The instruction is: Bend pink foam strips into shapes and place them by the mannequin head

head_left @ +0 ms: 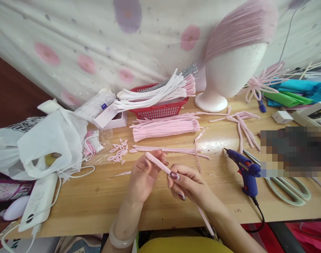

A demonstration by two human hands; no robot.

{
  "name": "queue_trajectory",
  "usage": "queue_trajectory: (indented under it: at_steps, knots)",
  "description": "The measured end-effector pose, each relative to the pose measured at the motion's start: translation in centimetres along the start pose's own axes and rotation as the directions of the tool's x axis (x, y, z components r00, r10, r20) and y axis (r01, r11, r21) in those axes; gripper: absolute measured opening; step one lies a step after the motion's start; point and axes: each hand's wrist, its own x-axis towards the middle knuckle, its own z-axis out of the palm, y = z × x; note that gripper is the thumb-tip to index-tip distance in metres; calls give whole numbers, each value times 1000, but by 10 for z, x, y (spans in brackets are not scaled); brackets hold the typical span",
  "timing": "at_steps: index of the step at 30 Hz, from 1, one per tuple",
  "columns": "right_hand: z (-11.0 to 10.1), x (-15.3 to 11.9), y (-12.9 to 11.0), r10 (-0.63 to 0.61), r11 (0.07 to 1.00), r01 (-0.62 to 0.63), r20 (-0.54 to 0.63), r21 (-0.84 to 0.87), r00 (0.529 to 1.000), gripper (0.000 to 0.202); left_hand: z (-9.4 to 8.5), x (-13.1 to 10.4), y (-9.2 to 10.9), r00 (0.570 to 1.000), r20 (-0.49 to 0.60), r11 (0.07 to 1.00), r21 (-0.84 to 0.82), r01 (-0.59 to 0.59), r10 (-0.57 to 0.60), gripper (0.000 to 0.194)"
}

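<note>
Between my two hands is a pink pipe cleaner [157, 162], apparently doubled over at its upper end. My right hand [186, 182] pinches it between thumb and fingers, and a long pink tail hangs below that hand toward the table's front edge. Around the upper end curl the fingers of my left hand [143, 177], partly hidden behind the strip. Just beyond my hands lie several straight pink pipe cleaners [171, 150]. Small pink looped pieces [120, 151] are scattered to the left of them.
Behind lie a pink pipe cleaner bundle [165, 129] and a red basket [160, 111] of white stems. A blue glue gun [246, 168] and scissors [289, 191] are at right. A white foam head [229, 73] stands at the back; a plastic bag [52, 140] is left.
</note>
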Motion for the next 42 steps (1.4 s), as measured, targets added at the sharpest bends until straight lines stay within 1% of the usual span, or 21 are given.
queue_trajectory:
  at_steps: [2, 4, 6, 9, 12, 14, 17, 20, 23, 25, 28, 30, 32, 35, 37, 40, 42]
  knots:
    - [-1, 2, 1, 52, 990, -56, 39, 131, 998, 28, -2, -4, -3, 998, 49, 997, 71, 23, -27, 21]
    - [-3, 4, 1, 116, 954, -144, 117, 265, 986, 25, -4, -7, -4, 997, 82, 989, 148, -13, 1, 13]
    - [-5, 6, 1, 167, 898, -238, 213, 370, 963, 22, -7, -8, -2, 990, 128, 962, 254, -97, 66, 9]
    - [-11, 8, 1, 204, 826, -337, 317, 452, 926, 16, -9, -6, 5, 961, 207, 859, 440, -261, 186, 7]
    - [-16, 9, 0, 226, 794, -393, 375, 464, 899, 16, -7, -5, 11, 923, 278, 767, 519, -377, 265, 5]
    - [-18, 10, 0, 236, 764, -434, 418, 478, 877, 18, -6, -5, 12, 909, 307, 738, 537, -409, 280, 6]
    - [-20, 10, 1, 266, 715, -485, 446, 502, 854, 24, -4, -8, 12, 914, 291, 714, 573, -403, 283, 7]
    - [-20, 9, 1, 290, 701, -507, 449, 501, 845, 30, -4, -10, 10, 914, 276, 696, 592, -406, 298, 9]
    - [-18, 9, -1, 280, 705, -507, 462, 496, 841, 26, -5, -9, 10, 901, 301, 669, 603, -434, 313, 10]
    - [-17, 9, -2, 262, 706, -491, 456, 511, 850, 25, -5, -9, 11, 889, 328, 642, 616, -457, 318, 10]
    - [-19, 9, -1, 240, 680, -497, 477, 539, 845, 23, -3, -8, 16, 872, 394, 578, 654, -488, 291, 5]
    - [-21, 9, 0, 243, 646, -537, 520, 543, 819, 22, -2, -7, 22, 860, 455, 508, 697, -506, 232, 7]
    - [-23, 9, 0, 260, 599, -594, 570, 538, 779, 21, -1, -4, 29, 833, 533, 433, 723, -539, 146, 10]
    - [-25, 10, 0, 275, 530, -658, 626, 534, 730, 19, 1, 1, 39, 761, 649, 361, 709, -605, 2, 12]
    - [-25, 10, 0, 278, 495, -691, 657, 527, 701, 17, 3, 5, 43, 711, 701, 346, 682, -644, -59, 14]
    - [-27, 10, 4, 296, 436, -756, 715, 489, 633, 15, 7, 11, 47, 631, 771, 342, 617, -709, -83, 17]
    - [-28, 10, 8, 332, 403, -794, 736, 454, 590, 17, 11, 14, 50, 599, 793, 339, 597, -727, -112, 19]
